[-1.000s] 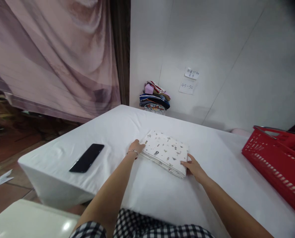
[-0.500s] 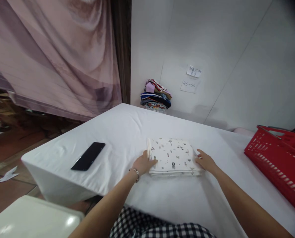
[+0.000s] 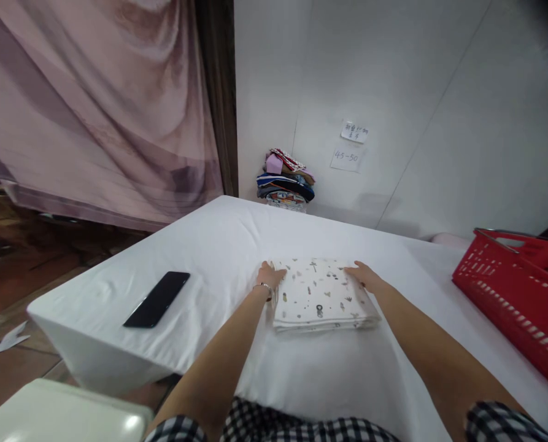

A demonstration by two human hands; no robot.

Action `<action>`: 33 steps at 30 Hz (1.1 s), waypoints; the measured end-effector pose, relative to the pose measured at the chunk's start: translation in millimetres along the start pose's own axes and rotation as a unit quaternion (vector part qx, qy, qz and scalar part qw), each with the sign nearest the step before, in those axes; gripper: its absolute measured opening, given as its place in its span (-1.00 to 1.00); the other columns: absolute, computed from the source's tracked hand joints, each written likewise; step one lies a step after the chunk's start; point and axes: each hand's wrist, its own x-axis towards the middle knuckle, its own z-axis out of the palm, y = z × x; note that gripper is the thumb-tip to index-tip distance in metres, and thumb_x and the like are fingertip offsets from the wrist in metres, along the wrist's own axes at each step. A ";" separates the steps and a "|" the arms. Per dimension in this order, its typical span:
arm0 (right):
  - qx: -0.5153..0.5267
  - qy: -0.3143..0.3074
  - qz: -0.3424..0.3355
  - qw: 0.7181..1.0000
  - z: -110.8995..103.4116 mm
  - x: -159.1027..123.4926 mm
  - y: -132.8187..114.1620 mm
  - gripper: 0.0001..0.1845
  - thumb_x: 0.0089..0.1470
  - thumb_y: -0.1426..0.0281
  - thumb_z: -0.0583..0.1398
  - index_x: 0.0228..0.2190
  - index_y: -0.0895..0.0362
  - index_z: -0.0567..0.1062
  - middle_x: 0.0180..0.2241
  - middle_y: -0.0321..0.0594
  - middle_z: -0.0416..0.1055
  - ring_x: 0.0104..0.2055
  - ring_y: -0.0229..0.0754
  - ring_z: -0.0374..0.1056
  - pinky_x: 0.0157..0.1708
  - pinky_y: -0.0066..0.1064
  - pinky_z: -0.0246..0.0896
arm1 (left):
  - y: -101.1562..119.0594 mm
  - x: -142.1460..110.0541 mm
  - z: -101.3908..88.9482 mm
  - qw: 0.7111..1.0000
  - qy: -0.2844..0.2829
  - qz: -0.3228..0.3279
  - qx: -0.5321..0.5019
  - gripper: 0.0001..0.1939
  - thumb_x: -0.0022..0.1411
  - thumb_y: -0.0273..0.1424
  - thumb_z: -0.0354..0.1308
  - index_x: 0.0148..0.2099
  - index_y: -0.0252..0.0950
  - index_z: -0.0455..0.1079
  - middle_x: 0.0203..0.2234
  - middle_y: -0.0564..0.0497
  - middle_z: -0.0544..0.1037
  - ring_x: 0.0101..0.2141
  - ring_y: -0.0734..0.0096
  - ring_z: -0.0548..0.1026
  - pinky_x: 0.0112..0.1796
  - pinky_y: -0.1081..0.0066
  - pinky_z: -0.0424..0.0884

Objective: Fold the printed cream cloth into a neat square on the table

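Observation:
A folded white cloth (image 3: 322, 294) with small grey and brown printed figures lies flat in several layers on the white-covered table (image 3: 218, 245). At its far left corner is my left hand (image 3: 270, 277), thumb on top and the other fingers round the side edge; a bracelet circles that wrist. My right hand (image 3: 364, 276) grips the far right edge in the same way, its thumb laid over the print. The undersides of the fingers are hidden on both sides.
Left of the cloth lies a black phone (image 3: 158, 299). A red plastic basket (image 3: 513, 294) stands at the right. Beyond the far edge, folded clothes (image 3: 285, 181) are stacked against the wall, near two paper notes (image 3: 347, 156). A pale stool (image 3: 66, 411) sits lower left.
Both my hands have slid away from me along the cloth's sides to its far corners. The cloth has stayed nearly in place, and the view has shifted slightly.

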 end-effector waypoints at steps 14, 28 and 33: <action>0.121 -0.145 0.030 0.981 5.8 6.7 -19.6 -0.45 -0.14 0.30 0.27 -0.07 0.17 0.33 -0.17 0.04 0.44 -0.28 -0.01 0.43 -0.34 -0.22 0.36 | -6.2 20.3 -3.5 0.995 -0.011 -0.018 -0.100 -0.23 -0.16 -0.13 0.27 0.04 -0.45 0.17 -0.17 -0.28 0.47 -0.16 0.16 0.45 -0.27 0.38 0.34; 0.156 -0.107 -0.261 0.947 -50.1 -6.4 -120.4 -0.40 -0.30 0.51 0.30 -0.11 0.16 0.35 -0.16 -0.09 0.42 -0.20 -0.07 0.37 -0.26 -0.26 0.32 | 79.7 32.8 -89.0 0.944 -0.058 0.143 -0.291 -0.22 -0.24 -0.37 0.33 0.07 -0.42 0.16 -0.31 -0.13 0.51 -0.33 0.34 0.48 -0.26 0.31 0.37; 0.064 0.064 -0.415 0.905 -59.5 -23.3 -142.3 -0.39 -0.28 0.42 0.31 -0.10 0.17 0.35 -0.24 -0.20 0.42 -0.19 -0.09 0.32 -0.21 -0.23 0.25 | 102.7 26.0 -131.2 0.901 -0.002 0.403 -0.163 -0.43 -0.14 -0.37 0.25 -0.02 -0.37 0.25 -0.23 -0.05 0.48 -0.19 0.33 0.43 -0.11 0.24 0.29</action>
